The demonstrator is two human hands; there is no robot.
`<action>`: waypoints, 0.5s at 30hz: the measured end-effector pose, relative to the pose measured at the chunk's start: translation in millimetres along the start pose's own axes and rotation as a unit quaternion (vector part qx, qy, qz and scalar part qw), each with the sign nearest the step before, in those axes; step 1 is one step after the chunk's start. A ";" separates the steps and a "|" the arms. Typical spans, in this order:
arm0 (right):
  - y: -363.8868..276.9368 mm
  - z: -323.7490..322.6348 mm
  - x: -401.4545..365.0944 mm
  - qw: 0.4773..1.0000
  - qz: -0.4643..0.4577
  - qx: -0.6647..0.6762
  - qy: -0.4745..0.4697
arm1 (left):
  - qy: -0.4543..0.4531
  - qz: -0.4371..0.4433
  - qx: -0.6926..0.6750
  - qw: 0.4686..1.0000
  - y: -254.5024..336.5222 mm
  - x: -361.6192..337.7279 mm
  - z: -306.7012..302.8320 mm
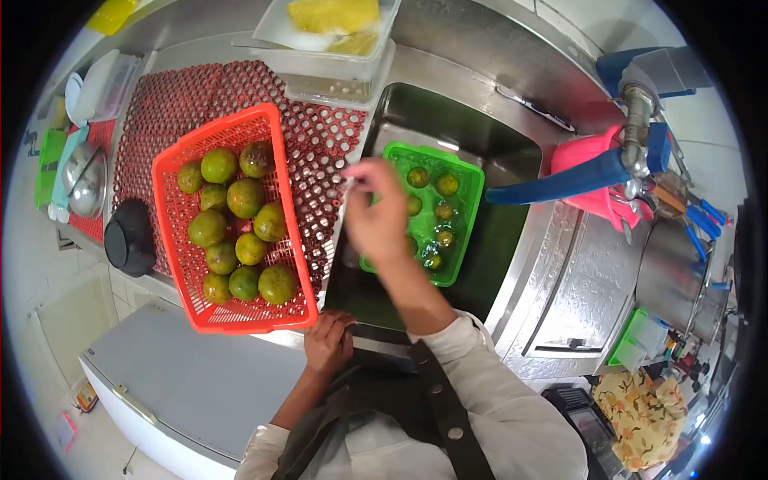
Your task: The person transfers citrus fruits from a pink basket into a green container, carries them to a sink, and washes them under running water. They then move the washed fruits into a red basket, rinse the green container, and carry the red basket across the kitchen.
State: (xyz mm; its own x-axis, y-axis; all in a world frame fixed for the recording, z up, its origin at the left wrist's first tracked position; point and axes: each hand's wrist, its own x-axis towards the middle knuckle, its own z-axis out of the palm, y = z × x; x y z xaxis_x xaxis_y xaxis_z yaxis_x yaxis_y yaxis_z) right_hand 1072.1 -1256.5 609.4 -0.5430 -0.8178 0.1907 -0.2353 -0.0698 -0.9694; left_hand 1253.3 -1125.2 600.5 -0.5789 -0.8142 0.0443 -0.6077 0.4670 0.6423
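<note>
At the centre of the frame, the right hand is hovering over the left edge of the green plastic basket in the steel sink, its blurred fingers curling; whether they are closing on anything cannot be determined. Round yellow-green fruits are sitting in water inside that basket. At lower centre, the left hand is resting, fingers bent together, beside the lower-right corner of the orange-red perforated plastic basket, which is holding larger mottled green fruits.

kitchen, steel sink with faucet, colanders of fruit, hanging utensils
</note>
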 end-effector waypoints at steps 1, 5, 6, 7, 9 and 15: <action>39.7 -17.1 0.0 0.995 0.083 -0.047 0.030 | 0.005 0.003 0.002 1.000 0.1 0.5 0.7; 174.4 -67.9 -21.7 0.827 0.391 -0.400 -0.069 | 0.020 0.012 0.002 1.000 -2.8 1.5 5.0; 192.6 -68.0 -26.8 0.827 0.389 -0.399 -0.071 | 0.024 0.016 0.000 1.000 -2.3 2.8 4.3; 207.1 -67.1 -33.4 0.857 0.339 -0.376 -0.094 | 0.025 0.020 -0.002 0.999 -1.9 2.6 3.7; 229.2 -66.5 -45.4 0.884 0.292 -0.347 -0.118 | 0.018 0.014 0.001 1.000 -1.8 2.2 3.8; 232.3 -75.8 -47.3 0.846 0.524 0.081 -0.051 | 0.012 0.014 0.000 1.000 -2.4 2.1 3.9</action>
State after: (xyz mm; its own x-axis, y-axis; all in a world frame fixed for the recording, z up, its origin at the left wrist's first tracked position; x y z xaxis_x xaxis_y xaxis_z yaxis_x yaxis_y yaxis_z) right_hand 982.0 -1190.8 386.9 -0.3097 -0.5236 -0.7936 0.4504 0.6543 -0.6075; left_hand 1251.4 -1126.7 596.1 -0.5816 -0.8095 0.0805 -0.5916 0.4888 0.6412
